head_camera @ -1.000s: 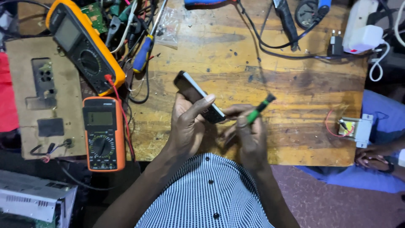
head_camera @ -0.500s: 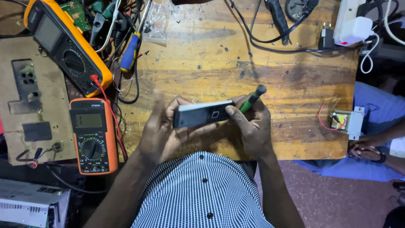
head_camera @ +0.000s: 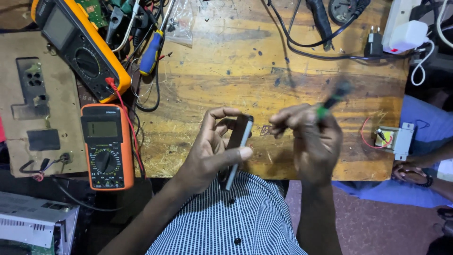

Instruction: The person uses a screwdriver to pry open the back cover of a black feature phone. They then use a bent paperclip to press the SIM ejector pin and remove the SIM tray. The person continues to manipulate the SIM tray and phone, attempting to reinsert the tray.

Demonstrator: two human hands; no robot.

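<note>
The fingers of the left hand [head_camera: 212, 153] are wrapped around a slim dark phone [head_camera: 238, 144], thumb along its near right edge and the other fingers curled over its far end. The phone is turned edge-on to the camera, tilted, its lower end dipping down toward the striped shirt [head_camera: 226, 217]; it is held above the near edge of the wooden worktop [head_camera: 264, 61], apart from the surface. The fingers of the right hand [head_camera: 311, 141] are clenched on a small screwdriver with a green and black handle [head_camera: 332, 100], which sticks up and to the right out of the fist and is blurred. The two hands sit just beside each other, the right one not touching the phone.

To the left of the left hand, an orange multimeter [head_camera: 106, 146] lies flat at the worktop's near left edge, with a red lead [head_camera: 125, 118] running up to a larger yellow multimeter [head_camera: 78, 45] lying aslant farther off. Just right of that meter is a blue-and-yellow screwdriver [head_camera: 151, 52] among tangled wires. At the far right, a white charger [head_camera: 408, 35] is plugged into a strip, with black cables [head_camera: 306, 47] trailing across the worktop. Near the right edge sits a small transformer [head_camera: 394, 139] with a red wire, and beside it another person's hand [head_camera: 410, 172] rests on a knee.
</note>
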